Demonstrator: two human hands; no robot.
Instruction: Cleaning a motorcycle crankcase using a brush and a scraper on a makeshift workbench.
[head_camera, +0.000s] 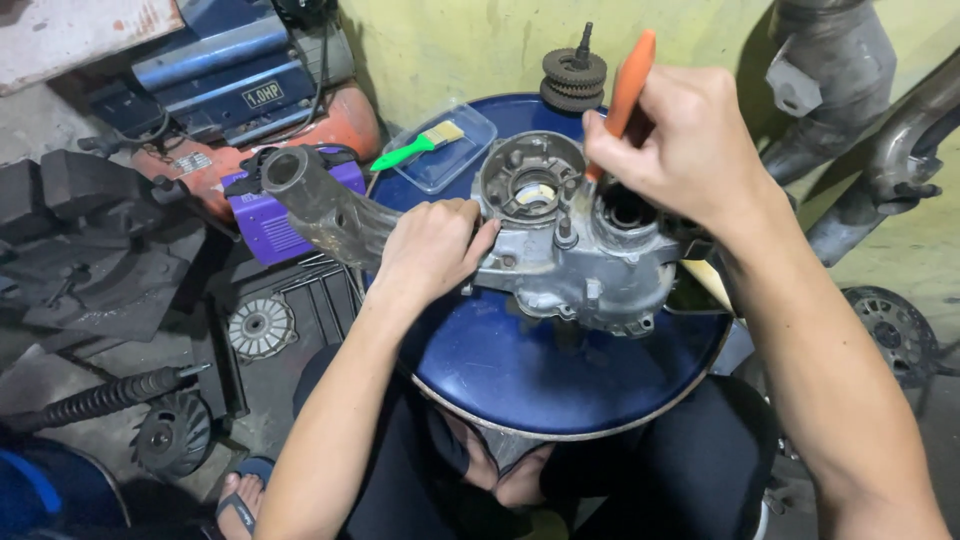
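A grey metal engine case (560, 245) with a long arm reaching left lies on top of a round blue drum (560, 370). My left hand (432, 245) presses flat on the case's left side where the arm joins it. An orange-handled tool (628, 88) stands upright in my right hand (690, 145), its tip down in a round opening at the case's right side. The tool's tip is hidden by my fingers.
Behind the case stand a stack of gears (574, 75) and a clear tray with a green-handled brush (420, 148). A purple box (268, 215) and blue-orange compressor (250, 80) sit left. Grey pipes (860, 120) and a wheel part (895, 330) are at right; fan parts lie on the floor.
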